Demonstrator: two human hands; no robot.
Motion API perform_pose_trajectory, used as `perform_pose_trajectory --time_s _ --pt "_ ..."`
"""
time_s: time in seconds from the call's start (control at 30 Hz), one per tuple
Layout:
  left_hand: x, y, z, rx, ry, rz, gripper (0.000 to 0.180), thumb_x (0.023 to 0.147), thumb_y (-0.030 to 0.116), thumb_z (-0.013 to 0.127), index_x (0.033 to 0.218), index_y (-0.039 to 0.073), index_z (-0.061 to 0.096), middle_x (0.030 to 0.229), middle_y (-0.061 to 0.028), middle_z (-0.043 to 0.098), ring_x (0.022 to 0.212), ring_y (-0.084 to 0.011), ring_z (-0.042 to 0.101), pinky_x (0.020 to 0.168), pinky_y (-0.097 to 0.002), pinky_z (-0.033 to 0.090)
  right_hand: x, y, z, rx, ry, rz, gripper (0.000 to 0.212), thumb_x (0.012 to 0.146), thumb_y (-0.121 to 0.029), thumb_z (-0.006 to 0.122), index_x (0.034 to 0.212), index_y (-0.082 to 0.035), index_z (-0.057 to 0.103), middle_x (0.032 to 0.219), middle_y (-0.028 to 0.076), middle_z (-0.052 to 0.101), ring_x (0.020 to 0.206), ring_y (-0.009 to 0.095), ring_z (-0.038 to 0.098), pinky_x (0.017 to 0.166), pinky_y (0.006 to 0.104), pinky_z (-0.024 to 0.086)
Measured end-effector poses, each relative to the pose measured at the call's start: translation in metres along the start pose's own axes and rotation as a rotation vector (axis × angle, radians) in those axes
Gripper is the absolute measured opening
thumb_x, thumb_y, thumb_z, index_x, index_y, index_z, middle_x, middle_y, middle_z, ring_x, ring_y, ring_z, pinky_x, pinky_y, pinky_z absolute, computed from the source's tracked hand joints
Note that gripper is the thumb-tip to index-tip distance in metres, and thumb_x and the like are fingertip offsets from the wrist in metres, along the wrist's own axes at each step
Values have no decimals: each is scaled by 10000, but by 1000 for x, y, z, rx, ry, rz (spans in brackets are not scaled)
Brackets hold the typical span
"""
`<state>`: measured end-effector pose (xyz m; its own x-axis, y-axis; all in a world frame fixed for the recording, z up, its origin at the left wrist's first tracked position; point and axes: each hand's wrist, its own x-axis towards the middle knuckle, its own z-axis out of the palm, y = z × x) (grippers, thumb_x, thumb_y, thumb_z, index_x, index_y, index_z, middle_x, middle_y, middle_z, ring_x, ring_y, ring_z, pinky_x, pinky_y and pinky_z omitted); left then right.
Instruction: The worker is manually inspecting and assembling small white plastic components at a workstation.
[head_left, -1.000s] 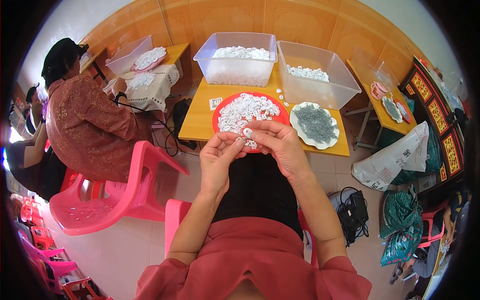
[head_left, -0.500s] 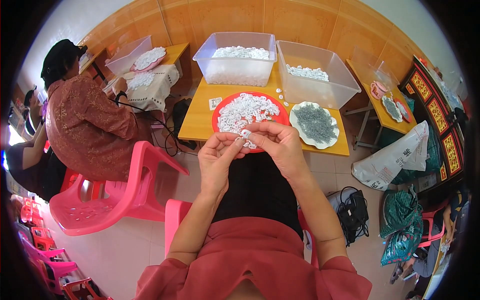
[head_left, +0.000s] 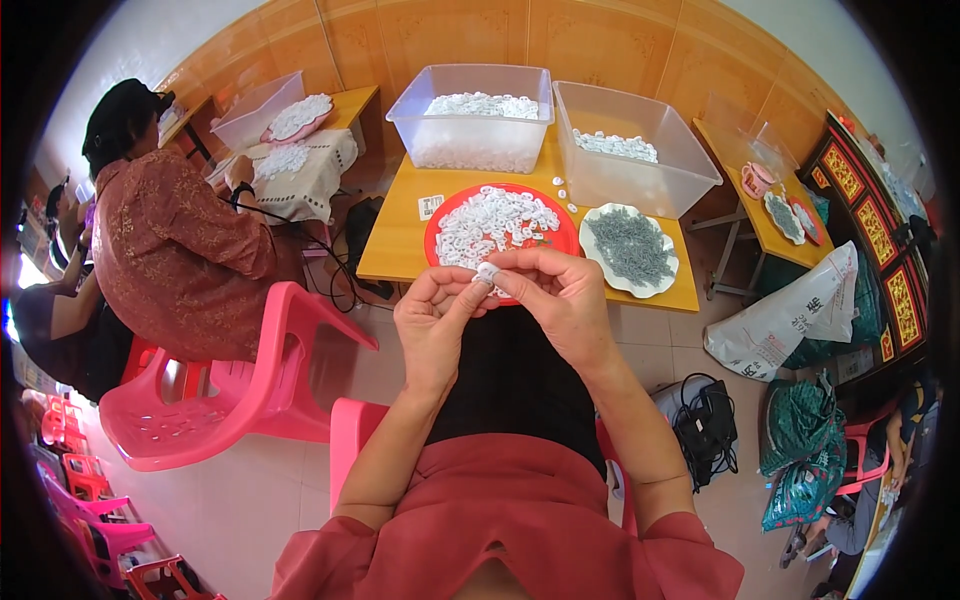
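Observation:
Between my fingertips, just over the near rim of a red plate, is a small white plastic piece. My left hand pinches it from one side with thumb and forefinger. From the other side my right hand closes thumb and forefinger on the same piece. Many similar white pieces are heaped in the plate. Beside it on the right, a scalloped white dish holds a pile of thin grey metal parts. Whether my fingers also hold a grey part is too small to tell.
Two clear plastic bins with white pieces stand at the back of the wooden table. A co-worker sits at the left near a pink chair. A white sack and black cables lie on the right floor.
My fingertips have drawn closer together around the white piece, and it has turned slightly. My right hand has shifted a little; the plate and dish have stayed put.

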<state>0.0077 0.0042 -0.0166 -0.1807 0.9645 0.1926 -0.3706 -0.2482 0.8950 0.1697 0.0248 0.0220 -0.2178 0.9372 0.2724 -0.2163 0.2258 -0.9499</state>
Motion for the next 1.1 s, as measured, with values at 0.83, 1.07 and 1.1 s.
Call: perform_pose_trajectory --time_s 0.83,1.07,1.1 --pt "9 -13 -11 50 -374 249 315 1017 185 671 1246 -27 710 1348 -141 655 1252 -244 620 1096 -389 469 -2 -9 -5 388 -103 268 227 920 0 759 952 -119 568 887 3 687 741 68 604 646 212 469" --pt "0 -10 -2 -55 -234 199 273 1034 161 650 1230 -13 725 1348 -129 655 1173 -182 638 965 -300 522 -1 -14 -2 164 -147 294 150 995 -174 729 977 -34 676 880 38 706 684 63 584 593 224 468" --pt "0 -10 -2 -56 -236 197 273 1034 161 650 1230 -13 725 1348 -129 655 1173 -182 638 965 -300 522 -1 -13 -3 164 -144 294 150 995 -174 729 977 -34 676 880 38 706 684 63 584 593 224 468"
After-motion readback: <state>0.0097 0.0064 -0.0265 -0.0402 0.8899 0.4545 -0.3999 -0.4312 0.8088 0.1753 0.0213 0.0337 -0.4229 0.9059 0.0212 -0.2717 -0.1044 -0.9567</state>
